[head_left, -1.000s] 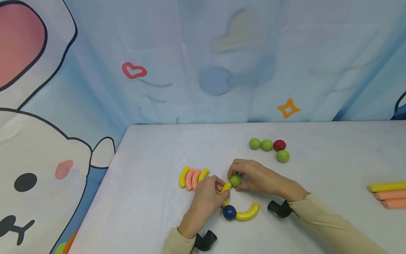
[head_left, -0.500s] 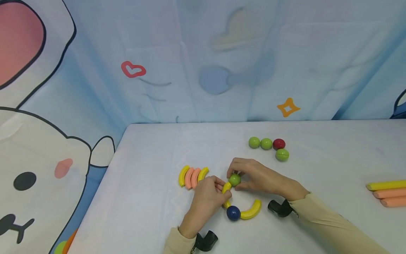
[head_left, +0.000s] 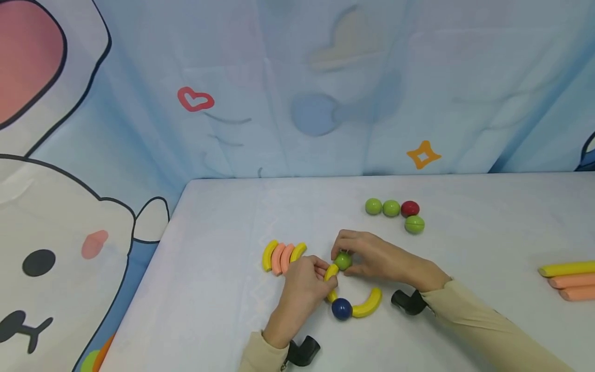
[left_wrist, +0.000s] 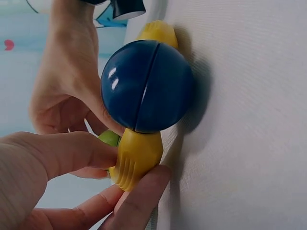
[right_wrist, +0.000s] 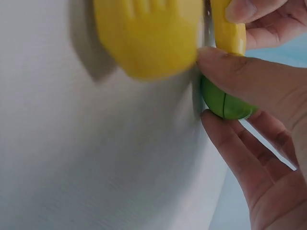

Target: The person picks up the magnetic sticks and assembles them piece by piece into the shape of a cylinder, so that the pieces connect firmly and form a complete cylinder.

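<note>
My left hand (head_left: 301, 289) pinches a curved yellow piece (left_wrist: 136, 152) between thumb and fingers. A dark blue ball (left_wrist: 144, 86) with a seam sits at that piece's near end, touching it. Beyond the ball, a second curved yellow piece (head_left: 369, 305) bends away to the right on the table, held by neither hand. At the first piece's far end, my right hand (head_left: 383, 258) grips a green ball (head_left: 343, 261) between thumb and fingers. That ball appears to touch the yellow end. In the right wrist view the second yellow piece (right_wrist: 151, 36) looms close and blurred.
Left of the hands lie yellow (head_left: 269, 256) and orange (head_left: 278, 259) curved pieces side by side, partly behind my left hand. Toward the back are several green balls (head_left: 391, 208) and one red ball (head_left: 410, 208). Yellow and orange sticks (head_left: 572, 281) lie at the right edge.
The blue ball and the free yellow piece have shifted slightly right, and that piece is angled a little more upward. Both hands keep their holds, nearly in place.
</note>
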Motion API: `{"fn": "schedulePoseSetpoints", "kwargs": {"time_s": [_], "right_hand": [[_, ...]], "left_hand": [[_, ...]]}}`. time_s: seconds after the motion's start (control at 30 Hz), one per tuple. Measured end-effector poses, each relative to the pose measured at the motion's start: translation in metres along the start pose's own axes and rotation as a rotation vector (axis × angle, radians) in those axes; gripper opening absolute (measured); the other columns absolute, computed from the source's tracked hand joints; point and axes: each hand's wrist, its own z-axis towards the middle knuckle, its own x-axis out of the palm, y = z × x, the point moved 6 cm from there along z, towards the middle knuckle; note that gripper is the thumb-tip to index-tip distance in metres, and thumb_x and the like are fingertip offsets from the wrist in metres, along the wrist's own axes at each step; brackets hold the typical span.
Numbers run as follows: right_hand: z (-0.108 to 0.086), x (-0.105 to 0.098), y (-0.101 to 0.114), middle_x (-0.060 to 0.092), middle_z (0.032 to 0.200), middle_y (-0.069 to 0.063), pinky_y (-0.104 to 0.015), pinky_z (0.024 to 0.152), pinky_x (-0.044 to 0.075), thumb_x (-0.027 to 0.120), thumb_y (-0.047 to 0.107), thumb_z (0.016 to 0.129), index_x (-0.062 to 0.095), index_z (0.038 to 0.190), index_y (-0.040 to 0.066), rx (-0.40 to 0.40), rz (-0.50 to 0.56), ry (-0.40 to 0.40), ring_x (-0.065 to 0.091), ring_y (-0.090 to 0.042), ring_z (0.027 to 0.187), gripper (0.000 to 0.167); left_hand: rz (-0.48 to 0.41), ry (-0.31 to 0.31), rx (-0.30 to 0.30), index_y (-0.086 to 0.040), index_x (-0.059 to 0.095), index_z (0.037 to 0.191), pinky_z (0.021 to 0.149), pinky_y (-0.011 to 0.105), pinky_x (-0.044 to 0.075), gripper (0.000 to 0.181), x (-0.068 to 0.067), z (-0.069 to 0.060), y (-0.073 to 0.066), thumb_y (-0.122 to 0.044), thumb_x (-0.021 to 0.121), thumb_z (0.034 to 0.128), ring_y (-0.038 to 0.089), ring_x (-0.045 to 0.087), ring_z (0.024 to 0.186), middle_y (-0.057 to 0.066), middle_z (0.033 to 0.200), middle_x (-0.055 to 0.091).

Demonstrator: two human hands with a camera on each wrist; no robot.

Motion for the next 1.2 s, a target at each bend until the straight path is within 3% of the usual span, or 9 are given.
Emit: {"fn": "schedulePoseSetpoints", "kwargs": {"time_s": [0.23, 0.37, 0.5, 0.6, 0.7, 0.87, 1.1, 1.2], "right_hand": [[0.005, -0.001, 0.001, 0.064, 0.108, 0.008, -0.035, 0.093, 0.059, 0.089, 0.002, 0.081, 0.072, 0.108, 0.017, -0.009, 0.041, 0.069, 0.062, -0.009, 0.097, 0.035], [0.013, -0.009, -0.004, 0.067, 0.112, 0.0, -0.034, 0.092, 0.059, 0.088, 0.007, 0.084, 0.072, 0.111, 0.012, -0.016, 0.173, 0.096, 0.067, -0.018, 0.101, 0.032], [0.034, -0.018, -0.003, 0.069, 0.112, -0.01, -0.033, 0.092, 0.06, 0.082, 0.006, 0.09, 0.072, 0.111, 0.004, -0.039, 0.275, 0.08, 0.069, -0.028, 0.105, 0.023], [0.055, -0.014, 0.006, 0.069, 0.111, -0.01, -0.033, 0.092, 0.059, 0.079, 0.0, 0.092, 0.074, 0.111, 0.003, -0.083, 0.242, 0.101, 0.069, -0.028, 0.104, 0.02], [0.072, -0.002, 0.017, 0.069, 0.11, -0.005, -0.033, 0.093, 0.058, 0.078, -0.002, 0.092, 0.076, 0.112, 0.004, -0.116, 0.144, 0.165, 0.068, -0.023, 0.104, 0.022], [0.087, 0.014, 0.023, 0.069, 0.106, 0.001, -0.033, 0.095, 0.055, 0.078, -0.003, 0.091, 0.078, 0.11, 0.008, -0.107, -0.008, 0.241, 0.065, -0.017, 0.101, 0.022], [0.087, 0.012, 0.018, 0.07, 0.098, -0.001, -0.028, 0.084, 0.056, 0.076, -0.009, 0.088, 0.079, 0.101, 0.006, -0.107, -0.009, 0.183, 0.064, -0.014, 0.087, 0.02], [0.084, 0.008, 0.01, 0.069, 0.095, 0.001, -0.026, 0.081, 0.055, 0.076, -0.008, 0.088, 0.078, 0.1, 0.007, -0.044, -0.025, 0.149, 0.062, -0.012, 0.085, 0.019]], "left_hand": [[0.026, -0.014, 0.007, 0.005, 0.072, 0.094, 0.057, 0.017, 0.051, 0.015, -0.001, -0.004, -0.002, 0.004, 0.082, 0.0833, 0.005, 0.057, 0.064, -0.001, 0.074, 0.063], [0.032, -0.027, 0.041, 0.005, 0.072, 0.092, 0.058, 0.017, 0.05, 0.014, 0.001, -0.005, -0.003, 0.004, 0.082, 0.0818, 0.004, 0.056, 0.064, -0.001, 0.074, 0.064], [0.065, -0.042, 0.042, 0.004, 0.073, 0.091, 0.06, 0.017, 0.05, 0.014, 0.001, -0.006, -0.001, 0.002, 0.083, 0.0817, 0.004, 0.055, 0.066, -0.002, 0.075, 0.064], [0.083, -0.049, 0.033, 0.004, 0.075, 0.092, 0.063, 0.018, 0.051, 0.015, 0.0, -0.006, 0.002, 0.001, 0.084, 0.0813, 0.004, 0.056, 0.069, -0.002, 0.077, 0.065], [0.086, -0.053, 0.038, 0.003, 0.075, 0.093, 0.064, 0.018, 0.051, 0.016, -0.001, -0.007, 0.003, 0.0, 0.085, 0.0807, 0.005, 0.056, 0.07, -0.002, 0.078, 0.066], [0.049, -0.046, 0.05, 0.004, 0.075, 0.095, 0.063, 0.017, 0.051, 0.018, 0.0, -0.009, 0.004, 0.002, 0.084, 0.0801, 0.004, 0.056, 0.07, -0.003, 0.078, 0.065], [0.033, -0.061, 0.045, 0.002, 0.075, 0.094, 0.062, 0.017, 0.051, 0.017, -0.001, -0.009, 0.005, 0.002, 0.084, 0.0797, 0.003, 0.056, 0.069, -0.004, 0.077, 0.065], [0.032, -0.067, 0.039, 0.002, 0.075, 0.093, 0.063, 0.017, 0.051, 0.017, -0.002, -0.008, 0.005, 0.002, 0.084, 0.0797, 0.003, 0.057, 0.069, -0.004, 0.077, 0.065]]}}
